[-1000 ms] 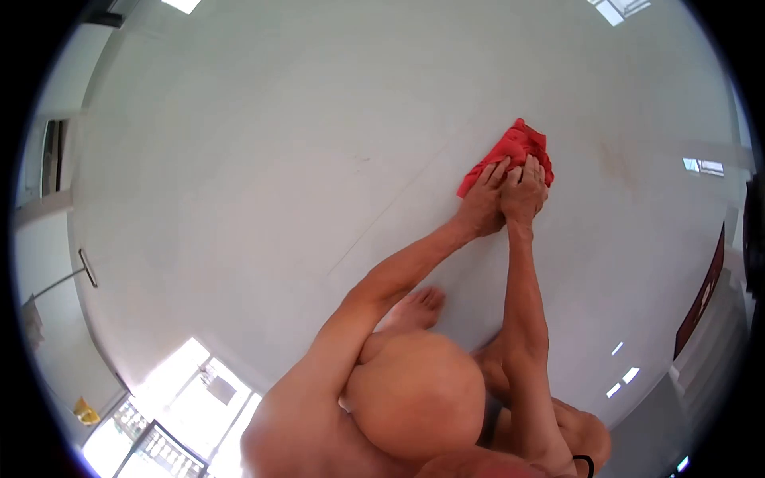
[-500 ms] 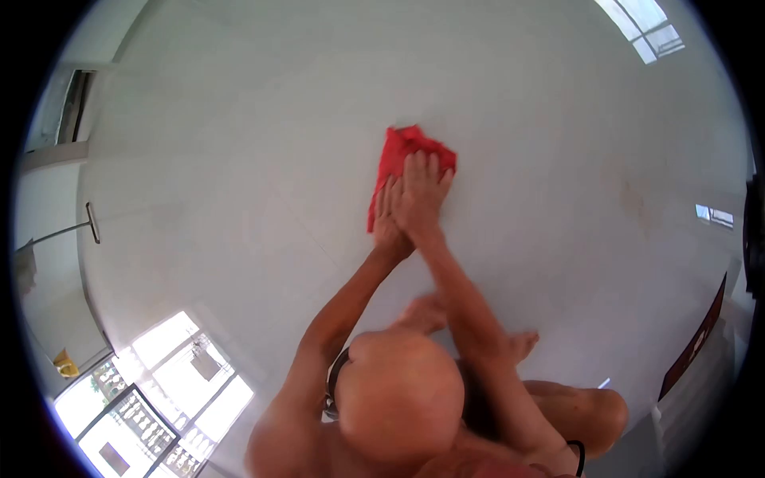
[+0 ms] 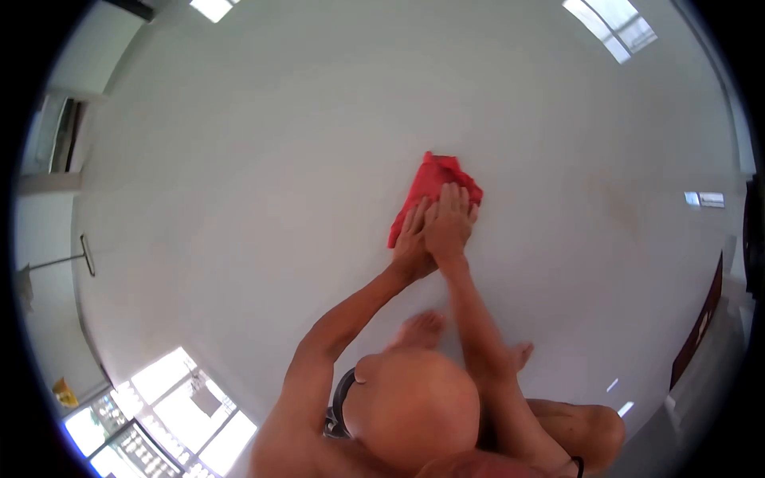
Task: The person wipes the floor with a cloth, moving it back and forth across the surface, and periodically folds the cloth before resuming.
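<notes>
A crumpled red cloth (image 3: 434, 180) lies on the pale, smooth floor (image 3: 263, 159) in front of my body. My left hand (image 3: 414, 247) presses flat on the cloth's near edge, fingers stretched forward. Partly over it rests my right hand (image 3: 450, 227), also flat, with its fingers extended on the cloth's right part. Both arms reach forward past my bent knee (image 3: 414, 398). The hands overlap near the thumbs, which hides part of the left one.
My bare foot (image 3: 425, 323) stands just behind the hands. Along the left wall leans a long-handled tool with a T-shaped end (image 3: 88, 255). A yellow object (image 3: 64, 393) is at the lower left. A dark red-brown panel (image 3: 699, 323) stands at the right. Bright window reflections mark the floor.
Both hands and the red cloth have slid to the right and closer to my feet, staying pressed together. The whole view has turned slightly.
</notes>
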`<control>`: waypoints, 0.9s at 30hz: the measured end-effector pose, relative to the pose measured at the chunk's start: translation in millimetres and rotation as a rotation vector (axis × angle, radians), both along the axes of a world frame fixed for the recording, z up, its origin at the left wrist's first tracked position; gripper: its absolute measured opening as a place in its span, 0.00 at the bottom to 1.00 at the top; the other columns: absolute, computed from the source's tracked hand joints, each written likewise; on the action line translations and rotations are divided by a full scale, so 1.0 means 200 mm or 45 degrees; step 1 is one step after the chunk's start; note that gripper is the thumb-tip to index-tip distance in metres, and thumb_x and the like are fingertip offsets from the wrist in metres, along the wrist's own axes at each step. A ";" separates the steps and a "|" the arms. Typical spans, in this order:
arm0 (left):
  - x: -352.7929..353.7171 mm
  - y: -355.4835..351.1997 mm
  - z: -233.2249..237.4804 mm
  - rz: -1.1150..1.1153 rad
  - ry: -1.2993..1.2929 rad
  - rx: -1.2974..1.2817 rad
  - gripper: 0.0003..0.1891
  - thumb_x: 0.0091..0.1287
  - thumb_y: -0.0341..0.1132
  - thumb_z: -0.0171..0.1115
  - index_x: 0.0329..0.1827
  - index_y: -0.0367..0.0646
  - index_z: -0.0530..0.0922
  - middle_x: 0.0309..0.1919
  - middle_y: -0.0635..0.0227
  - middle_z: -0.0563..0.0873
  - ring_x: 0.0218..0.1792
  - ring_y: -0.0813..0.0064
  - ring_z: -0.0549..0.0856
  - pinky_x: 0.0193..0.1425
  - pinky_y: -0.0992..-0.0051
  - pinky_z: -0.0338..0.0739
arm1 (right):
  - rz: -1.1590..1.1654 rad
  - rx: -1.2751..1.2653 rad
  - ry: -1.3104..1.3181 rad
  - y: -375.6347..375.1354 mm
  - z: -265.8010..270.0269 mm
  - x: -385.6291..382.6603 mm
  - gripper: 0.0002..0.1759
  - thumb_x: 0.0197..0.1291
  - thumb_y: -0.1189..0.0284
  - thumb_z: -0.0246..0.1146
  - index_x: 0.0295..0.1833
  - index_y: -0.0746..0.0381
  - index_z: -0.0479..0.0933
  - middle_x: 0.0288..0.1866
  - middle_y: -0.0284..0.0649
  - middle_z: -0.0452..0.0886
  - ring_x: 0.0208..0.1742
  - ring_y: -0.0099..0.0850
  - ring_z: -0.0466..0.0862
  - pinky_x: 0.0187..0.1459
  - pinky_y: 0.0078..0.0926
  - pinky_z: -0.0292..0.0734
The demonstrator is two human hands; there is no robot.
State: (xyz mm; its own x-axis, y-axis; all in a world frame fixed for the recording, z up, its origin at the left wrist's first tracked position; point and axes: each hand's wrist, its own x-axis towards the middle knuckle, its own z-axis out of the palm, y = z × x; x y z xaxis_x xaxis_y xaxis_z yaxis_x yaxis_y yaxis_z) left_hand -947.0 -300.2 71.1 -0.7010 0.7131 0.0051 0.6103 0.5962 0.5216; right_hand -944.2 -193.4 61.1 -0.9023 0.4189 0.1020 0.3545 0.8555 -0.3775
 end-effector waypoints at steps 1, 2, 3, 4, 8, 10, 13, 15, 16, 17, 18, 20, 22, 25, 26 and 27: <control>-0.01 0.10 0.00 -0.098 -0.011 0.037 0.40 0.72 0.49 0.67 0.86 0.45 0.68 0.85 0.54 0.68 0.89 0.43 0.52 0.92 0.46 0.45 | -0.115 0.008 -0.006 0.11 0.00 0.04 0.31 0.79 0.60 0.55 0.79 0.67 0.74 0.82 0.51 0.75 0.85 0.51 0.67 0.83 0.63 0.53; -0.01 0.19 0.00 -0.191 -0.018 0.070 0.38 0.71 0.47 0.68 0.84 0.45 0.71 0.84 0.54 0.70 0.89 0.43 0.52 0.93 0.46 0.45 | -0.225 0.013 -0.008 0.21 0.00 0.08 0.30 0.79 0.60 0.55 0.78 0.67 0.74 0.81 0.51 0.76 0.85 0.51 0.68 0.83 0.62 0.54; 0.00 0.28 -0.02 -0.280 -0.030 0.162 0.36 0.71 0.46 0.67 0.82 0.44 0.73 0.83 0.54 0.71 0.89 0.43 0.53 0.93 0.46 0.46 | -0.335 0.014 -0.010 0.31 -0.01 0.14 0.30 0.79 0.60 0.55 0.78 0.67 0.75 0.80 0.51 0.77 0.85 0.50 0.69 0.83 0.61 0.54; 0.02 0.38 -0.04 -0.370 -0.044 0.251 0.35 0.71 0.44 0.67 0.80 0.44 0.75 0.82 0.54 0.73 0.89 0.44 0.54 0.93 0.47 0.46 | -0.442 -0.021 0.016 0.39 -0.01 0.21 0.30 0.79 0.60 0.54 0.78 0.67 0.76 0.80 0.51 0.78 0.84 0.51 0.69 0.83 0.60 0.54; 0.18 0.60 -0.05 -0.656 -0.051 0.462 0.29 0.70 0.39 0.65 0.76 0.43 0.80 0.80 0.55 0.77 0.88 0.45 0.58 0.92 0.49 0.49 | -0.827 -0.039 0.077 0.56 0.02 0.51 0.29 0.78 0.61 0.53 0.74 0.68 0.79 0.76 0.52 0.82 0.82 0.50 0.74 0.81 0.55 0.61; 0.24 0.64 -0.06 -0.702 -0.071 0.540 0.29 0.71 0.38 0.64 0.76 0.42 0.80 0.79 0.55 0.77 0.87 0.46 0.61 0.92 0.49 0.51 | -0.929 0.002 0.094 0.58 0.02 0.58 0.29 0.77 0.62 0.53 0.73 0.68 0.80 0.75 0.52 0.82 0.81 0.49 0.75 0.80 0.53 0.65; 0.29 0.65 -0.11 -0.698 -0.072 0.513 0.29 0.71 0.38 0.65 0.76 0.43 0.79 0.79 0.53 0.77 0.87 0.46 0.62 0.91 0.49 0.53 | -0.949 0.047 0.104 0.57 -0.03 0.62 0.28 0.76 0.64 0.54 0.74 0.67 0.80 0.76 0.51 0.82 0.81 0.51 0.74 0.79 0.56 0.64; 0.31 0.65 -0.10 -0.670 -0.006 0.475 0.30 0.71 0.38 0.66 0.77 0.43 0.79 0.80 0.52 0.76 0.86 0.46 0.63 0.90 0.50 0.54 | -0.924 0.095 0.073 0.59 -0.04 0.59 0.28 0.74 0.65 0.56 0.75 0.65 0.79 0.75 0.48 0.83 0.81 0.51 0.74 0.79 0.60 0.60; 0.29 0.63 -0.09 -0.595 -0.062 0.443 0.31 0.71 0.38 0.67 0.78 0.43 0.77 0.80 0.52 0.75 0.86 0.47 0.64 0.90 0.50 0.55 | -0.839 0.065 0.074 0.59 -0.01 0.54 0.26 0.72 0.66 0.57 0.70 0.64 0.81 0.70 0.48 0.84 0.77 0.51 0.76 0.76 0.60 0.62; 0.25 0.59 -0.08 -0.523 -0.118 0.417 0.32 0.71 0.38 0.67 0.79 0.43 0.76 0.80 0.52 0.75 0.85 0.48 0.64 0.90 0.51 0.55 | -0.758 0.043 0.077 0.57 0.04 0.46 0.23 0.69 0.67 0.59 0.66 0.63 0.82 0.66 0.47 0.85 0.73 0.51 0.78 0.73 0.60 0.64; 0.18 0.53 -0.08 -0.456 -0.171 0.394 0.33 0.71 0.38 0.68 0.81 0.44 0.74 0.81 0.53 0.74 0.85 0.48 0.65 0.90 0.51 0.56 | -0.650 0.066 0.226 0.53 -0.02 0.38 0.19 0.66 0.67 0.61 0.59 0.62 0.82 0.59 0.46 0.84 0.67 0.51 0.79 0.66 0.63 0.66; 0.08 0.43 -0.09 0.017 -1.459 1.072 0.35 0.72 0.39 0.68 0.82 0.44 0.71 0.81 0.54 0.74 0.85 0.50 0.64 0.90 0.53 0.55 | -0.450 0.258 0.231 0.40 -0.06 0.22 0.27 0.66 0.63 0.62 0.64 0.69 0.81 0.69 0.51 0.82 0.72 0.57 0.76 0.73 0.74 0.60; 0.00 0.28 -0.07 0.024 -1.184 0.970 0.35 0.72 0.39 0.68 0.83 0.45 0.71 0.82 0.55 0.73 0.85 0.50 0.64 0.90 0.52 0.55 | -0.428 0.093 0.159 0.22 0.03 0.04 0.29 0.67 0.59 0.62 0.65 0.68 0.81 0.72 0.51 0.81 0.73 0.57 0.75 0.75 0.73 0.59; -0.07 0.07 -0.01 -0.093 0.090 0.247 0.35 0.72 0.40 0.67 0.83 0.45 0.70 0.82 0.55 0.72 0.85 0.50 0.63 0.90 0.52 0.54 | -0.295 0.133 0.239 -0.03 0.11 -0.11 0.25 0.65 0.58 0.66 0.59 0.66 0.85 0.68 0.47 0.80 0.72 0.51 0.73 0.69 0.68 0.62; -0.06 0.00 0.01 -0.056 0.170 0.177 0.35 0.73 0.40 0.67 0.83 0.46 0.70 0.82 0.56 0.72 0.85 0.51 0.63 0.90 0.52 0.54 | -0.222 -0.033 0.080 -0.13 0.09 -0.11 0.30 0.68 0.57 0.65 0.68 0.67 0.82 0.74 0.48 0.77 0.79 0.53 0.68 0.75 0.73 0.57; -0.06 -0.07 0.03 -0.036 0.221 0.123 0.35 0.73 0.41 0.66 0.83 0.46 0.70 0.82 0.56 0.72 0.85 0.51 0.63 0.90 0.52 0.54 | -0.137 -0.062 -0.043 -0.20 0.12 -0.09 0.34 0.72 0.56 0.62 0.76 0.67 0.76 0.80 0.48 0.73 0.84 0.55 0.64 0.79 0.76 0.52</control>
State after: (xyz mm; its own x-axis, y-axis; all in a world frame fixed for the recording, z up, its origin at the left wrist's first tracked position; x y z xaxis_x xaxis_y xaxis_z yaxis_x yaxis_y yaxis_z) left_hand -959.2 -314.1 77.5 -0.6634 0.7228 0.1936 0.7118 0.5297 0.4613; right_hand -962.7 -232.6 85.5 -0.8545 0.5172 0.0496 0.4564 0.7927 -0.4041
